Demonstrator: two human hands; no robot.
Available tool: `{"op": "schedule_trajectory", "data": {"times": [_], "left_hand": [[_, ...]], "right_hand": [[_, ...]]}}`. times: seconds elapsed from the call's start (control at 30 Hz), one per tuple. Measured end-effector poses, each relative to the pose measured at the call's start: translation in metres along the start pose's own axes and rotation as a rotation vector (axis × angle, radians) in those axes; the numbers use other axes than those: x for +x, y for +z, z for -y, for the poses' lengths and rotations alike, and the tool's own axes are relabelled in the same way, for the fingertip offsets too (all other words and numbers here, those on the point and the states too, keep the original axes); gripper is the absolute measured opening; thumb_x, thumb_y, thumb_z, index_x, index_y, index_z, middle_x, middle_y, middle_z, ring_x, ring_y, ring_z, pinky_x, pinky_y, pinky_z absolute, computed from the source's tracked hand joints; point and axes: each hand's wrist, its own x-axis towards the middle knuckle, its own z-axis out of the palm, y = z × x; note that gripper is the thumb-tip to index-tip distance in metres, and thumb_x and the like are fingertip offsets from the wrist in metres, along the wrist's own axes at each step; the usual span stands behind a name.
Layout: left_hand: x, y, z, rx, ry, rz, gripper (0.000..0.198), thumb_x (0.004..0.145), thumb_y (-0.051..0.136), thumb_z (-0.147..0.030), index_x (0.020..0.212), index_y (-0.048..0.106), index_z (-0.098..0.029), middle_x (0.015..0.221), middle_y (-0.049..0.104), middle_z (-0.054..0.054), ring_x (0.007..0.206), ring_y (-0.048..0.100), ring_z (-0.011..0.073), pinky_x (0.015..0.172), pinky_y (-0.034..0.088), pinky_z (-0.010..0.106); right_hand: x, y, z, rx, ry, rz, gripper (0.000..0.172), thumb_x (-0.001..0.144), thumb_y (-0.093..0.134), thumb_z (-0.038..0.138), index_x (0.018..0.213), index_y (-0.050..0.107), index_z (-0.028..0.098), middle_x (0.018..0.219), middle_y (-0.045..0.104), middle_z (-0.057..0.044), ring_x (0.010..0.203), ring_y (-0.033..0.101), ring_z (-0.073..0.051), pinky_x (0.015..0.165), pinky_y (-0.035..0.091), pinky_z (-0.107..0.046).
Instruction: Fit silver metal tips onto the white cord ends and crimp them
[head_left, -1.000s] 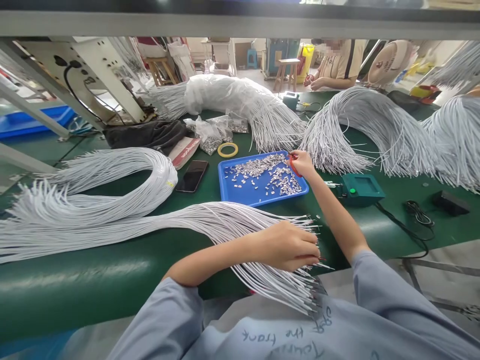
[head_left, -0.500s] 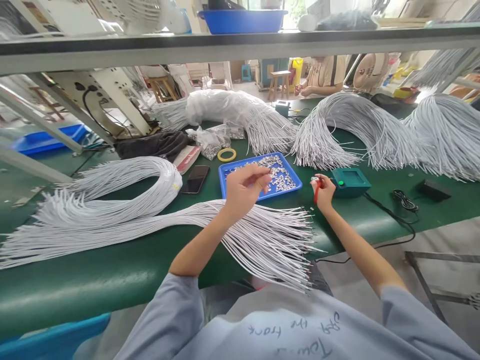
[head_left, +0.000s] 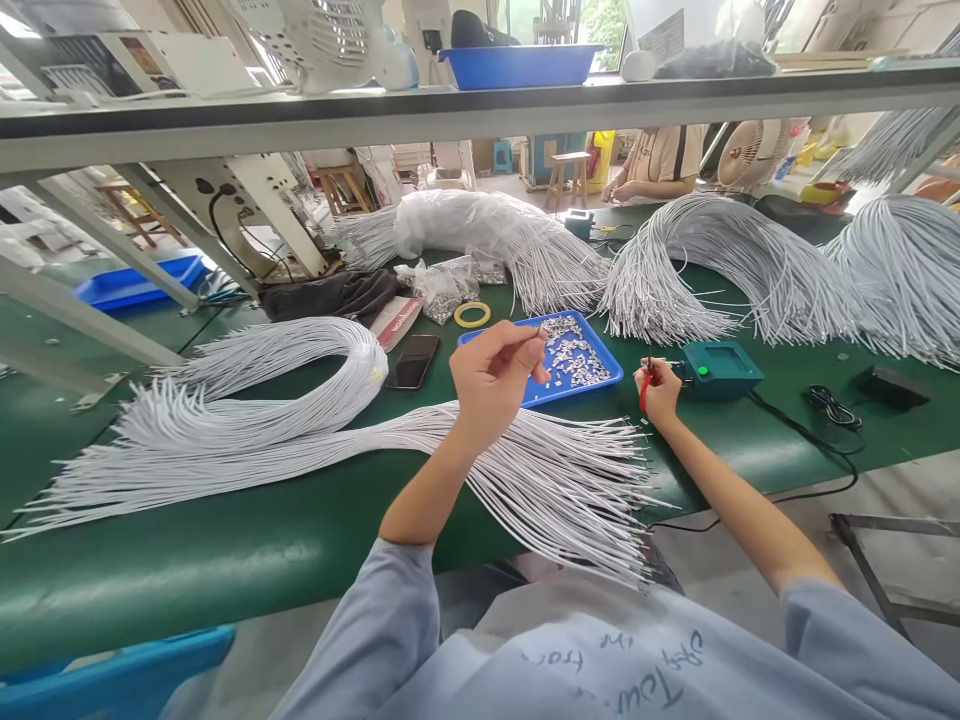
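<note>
My left hand (head_left: 496, 378) is raised over the bundle of white wires (head_left: 480, 455) and its fingers pinch one thin wire near the blue tray (head_left: 609, 364) of small metal terminals. My right hand (head_left: 660, 392) is closed on a red-handled tool, its tip close to the small green box (head_left: 718, 366) on the green table. The stripped wire ends fan out toward the table's front edge below both hands.
A phone (head_left: 414, 361), a tape roll (head_left: 472, 314), and bags of metal parts (head_left: 442, 282) lie behind the tray. More white wire bundles (head_left: 720, 262) cover the far and right side. A black cable (head_left: 829, 410) runs from the green box. Another person (head_left: 660, 160) sits across the table.
My left hand rose from the wire ends to beside the tray, pinching a wire. My right hand moved from the tray to the green box with the red tool. The view tilted up.
</note>
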Motion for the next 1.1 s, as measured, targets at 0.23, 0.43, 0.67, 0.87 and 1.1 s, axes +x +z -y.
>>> {"op": "schedule_trajectory", "data": {"times": [0.23, 0.43, 0.67, 0.87, 1.1], "left_hand": [[0.004, -0.008, -0.003, 0.084, -0.017, -0.028, 0.005, 0.086, 0.072, -0.024, 0.082, 0.073, -0.02, 0.067, 0.063, -0.004, 0.046, 0.06, 0.0038, 0.044, 0.052, 0.014], [0.006, -0.012, 0.0, 0.133, 0.048, -0.003, 0.008, 0.083, 0.073, -0.013, 0.085, 0.074, -0.021, 0.068, 0.064, -0.005, 0.049, 0.059, 0.0029, 0.046, 0.051, 0.013], [0.006, -0.008, -0.006, 0.231, 0.104, 0.034, 0.008, 0.082, 0.07, -0.01, 0.08, 0.071, -0.018, 0.065, 0.063, -0.004, 0.05, 0.055, 0.0038, 0.047, 0.048, 0.015], [-0.009, 0.016, 0.007, 0.294, 0.221, 0.325, 0.006, 0.086, 0.069, -0.016, 0.08, 0.069, -0.016, 0.064, 0.064, -0.003, 0.055, 0.057, 0.005, 0.053, 0.048, 0.015], [-0.033, 0.035, 0.001, 0.163, 0.224, 0.645, 0.018, 0.095, 0.057, -0.036, 0.101, 0.07, -0.024, 0.107, 0.073, 0.008, 0.1, 0.069, 0.0185, 0.086, 0.059, 0.038]], "right_hand": [[0.001, 0.0, -0.003, -0.026, -0.002, 0.037, 0.029, 0.067, 0.057, 0.036, 0.088, 0.062, 0.018, 0.071, 0.063, -0.004, 0.063, 0.058, -0.017, 0.068, 0.051, -0.036], [0.002, -0.001, -0.006, -0.027, -0.014, 0.035, 0.027, 0.067, 0.058, 0.035, 0.088, 0.063, 0.018, 0.07, 0.064, -0.003, 0.063, 0.059, -0.017, 0.067, 0.052, -0.035], [0.004, 0.001, -0.007, -0.009, -0.047, 0.019, 0.023, 0.066, 0.059, 0.033, 0.084, 0.063, 0.02, 0.065, 0.061, 0.0, 0.058, 0.056, -0.015, 0.062, 0.05, -0.032], [0.01, 0.0, -0.009, -0.029, -0.022, 0.006, 0.022, 0.067, 0.056, 0.028, 0.086, 0.063, 0.02, 0.067, 0.061, 0.0, 0.061, 0.057, -0.015, 0.068, 0.052, -0.033], [0.017, 0.004, -0.012, -0.046, -0.016, 0.013, 0.023, 0.069, 0.056, 0.025, 0.09, 0.063, 0.019, 0.076, 0.067, -0.002, 0.067, 0.06, -0.016, 0.073, 0.052, -0.033]]}}
